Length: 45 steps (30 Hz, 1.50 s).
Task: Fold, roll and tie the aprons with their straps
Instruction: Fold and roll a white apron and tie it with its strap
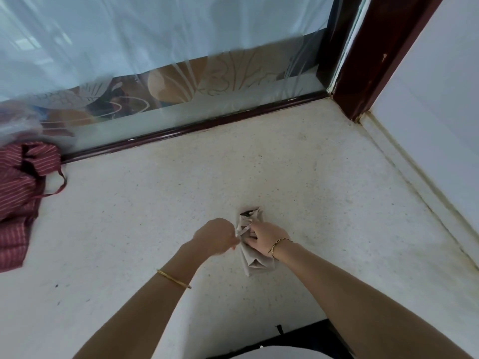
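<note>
A beige apron (256, 263) lies rolled into a tight bundle on the speckled white counter (181, 203), near the middle of the view. My right hand (264, 238) presses down on the bundle's middle. My left hand (216, 235) is fisted just left of the bundle, pinching its thin beige strap (243, 228), which runs across the roll. A dark red striped apron (18, 200) lies loose and crumpled at the left edge of the counter, with a strap loop trailing out.
A frosted glass panel (181, 104) in a dark wood frame (363, 73) bounds the counter's far side. A white wall (440, 125) closes the right side. A clear plastic bag (18, 123) sits at the far left behind the red apron.
</note>
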Each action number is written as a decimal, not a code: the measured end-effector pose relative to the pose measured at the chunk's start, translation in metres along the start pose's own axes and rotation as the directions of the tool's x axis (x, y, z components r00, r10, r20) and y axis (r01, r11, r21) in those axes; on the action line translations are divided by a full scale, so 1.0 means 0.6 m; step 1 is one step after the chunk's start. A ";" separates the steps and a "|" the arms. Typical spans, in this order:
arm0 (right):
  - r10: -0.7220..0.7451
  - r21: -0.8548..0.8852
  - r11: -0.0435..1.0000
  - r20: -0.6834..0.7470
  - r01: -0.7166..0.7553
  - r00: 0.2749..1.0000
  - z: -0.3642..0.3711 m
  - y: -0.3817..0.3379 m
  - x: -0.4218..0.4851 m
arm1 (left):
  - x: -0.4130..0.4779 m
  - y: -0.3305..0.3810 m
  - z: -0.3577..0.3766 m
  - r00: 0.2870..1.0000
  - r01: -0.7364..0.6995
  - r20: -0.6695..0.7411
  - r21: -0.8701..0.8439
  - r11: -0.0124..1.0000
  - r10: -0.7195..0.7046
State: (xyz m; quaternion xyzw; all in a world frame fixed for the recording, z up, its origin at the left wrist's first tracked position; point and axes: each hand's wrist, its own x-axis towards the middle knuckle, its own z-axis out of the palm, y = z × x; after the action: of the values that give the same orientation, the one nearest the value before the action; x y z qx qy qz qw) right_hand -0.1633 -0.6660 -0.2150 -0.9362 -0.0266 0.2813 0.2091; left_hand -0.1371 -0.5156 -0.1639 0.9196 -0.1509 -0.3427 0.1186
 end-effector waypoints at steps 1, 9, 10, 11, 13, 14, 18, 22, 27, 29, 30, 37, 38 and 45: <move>-0.006 0.000 1.000 0.000 0.006 1.000 0.002 0.001 -0.002 | -0.007 0.009 -0.003 0.997 -0.065 -0.052 -0.068 0.996 0.061; -0.037 0.185 0.982 0.006 0.035 0.999 0.007 0.012 -0.014 | -0.010 0.028 0.027 0.991 -0.134 -0.121 -0.794 0.592 0.063; -0.039 0.260 0.965 0.007 0.036 0.999 0.006 0.015 -0.017 | -0.008 0.026 0.032 0.991 -0.131 -0.116 -0.811 0.571 0.062; -0.031 0.341 0.940 -0.002 0.030 1.000 0.007 0.017 -0.019 | -0.006 0.025 0.035 0.992 -0.128 -0.113 -0.801 0.584 0.063; 0.016 0.454 0.891 -0.005 -0.012 1.000 0.004 0.019 -0.025 | 0.000 0.030 0.039 0.991 -0.127 -0.117 -0.744 0.657 0.059; 0.045 0.478 0.877 -0.001 -0.039 0.999 0.001 0.019 -0.027 | 0.003 0.033 0.040 0.989 -0.141 -0.128 -0.699 0.701 0.072; 0.029 0.427 0.904 -0.031 -0.013 0.999 -0.012 0.019 -0.032 | 0.019 0.028 0.048 0.970 -0.239 -0.155 -0.438 0.867 0.189; 0.007 0.469 0.881 -0.122 0.051 0.992 -0.033 0.017 -0.037 | 0.032 0.025 0.056 0.974 -0.206 -0.162 -0.368 0.907 0.156; 0.017 0.533 0.844 -0.139 0.061 0.990 -0.064 0.015 -0.037 | 0.032 0.035 0.060 0.979 -0.138 -0.199 -0.471 0.871 0.047; 0.018 0.503 0.864 -0.085 0.028 0.996 -0.061 0.014 -0.037 | 0.032 0.038 0.061 0.976 -0.156 -0.208 -0.490 0.857 0.059; 0.021 0.490 0.872 -0.067 0.015 0.998 -0.058 0.013 -0.037 | 0.032 0.040 0.062 0.972 -0.171 -0.224 -0.486 0.857 0.067; 0.005 0.352 0.936 -0.096 0.029 0.995 -0.053 0.009 -0.030 | 0.035 0.045 0.070 0.960 -0.217 -0.261 -0.476 0.853 0.099; 0.005 0.366 0.930 -0.100 0.032 0.995 -0.054 0.011 -0.029 | 0.036 0.044 0.072 0.964 -0.203 -0.252 -0.496 0.844 0.083; 0.033 0.475 0.878 -0.180 0.058 0.983 -0.066 0.007 -0.032 | 0.037 0.051 0.070 0.965 -0.111 -0.260 -0.505 0.856 -0.029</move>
State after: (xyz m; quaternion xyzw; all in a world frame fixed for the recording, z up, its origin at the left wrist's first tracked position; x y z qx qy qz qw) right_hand -0.1586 -0.6880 -0.1771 -0.8770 0.0570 0.1909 0.4373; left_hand -0.1549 -0.5565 -0.1983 0.8875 -0.0566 -0.2451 0.3862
